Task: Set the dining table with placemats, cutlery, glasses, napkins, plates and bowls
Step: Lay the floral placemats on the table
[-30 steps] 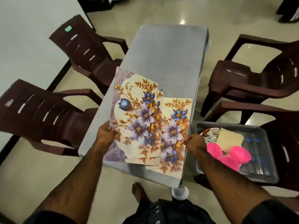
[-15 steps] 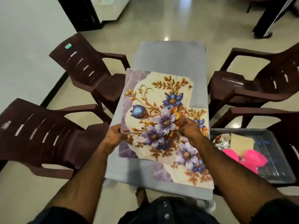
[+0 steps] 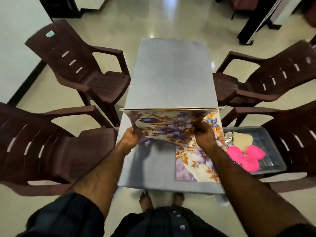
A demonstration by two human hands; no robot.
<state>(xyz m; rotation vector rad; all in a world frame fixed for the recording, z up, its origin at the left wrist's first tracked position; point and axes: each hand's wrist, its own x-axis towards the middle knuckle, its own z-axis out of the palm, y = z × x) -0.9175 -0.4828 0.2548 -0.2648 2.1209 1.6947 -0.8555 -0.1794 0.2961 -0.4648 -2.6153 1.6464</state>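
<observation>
inspecting the head view, the only view supplied: a stack of floral placemats (image 3: 164, 127) is held above the near half of the grey table (image 3: 171, 72), tilted so its far edge is seen nearly edge-on, where several thin layers show. the left hand (image 3: 130, 139) grips the stack's near left corner, fingers curled under and thumb apparently on top. the right hand (image 3: 204, 137) pinches the near right corner, its fingers closed on the sheet edge. both forearms reach forward from the body, wrists roughly level, hands well apart across the stack's width. one placemat (image 3: 196, 161) already lies flat on the table at the near right corner, partly under the right forearm. judgement on handling: the mats look thin, light and semi-stiff, sagging slightly between the hands; the printed face appears glossy, so sheets may slide on one another. holding at opposite edges or corners, as now, seems sound; separating one sheet probably calls for a thumb peel at a corner. a grey tray (image 3: 273, 166) sits on the chair (image 3: 290, 134) to the right, holding pink bowls (image 3: 246, 158), a tan item that may be napkins (image 3: 242, 137), and shiny items, possibly cutlery, too small to confirm. three more brown chairs flank the table.
</observation>
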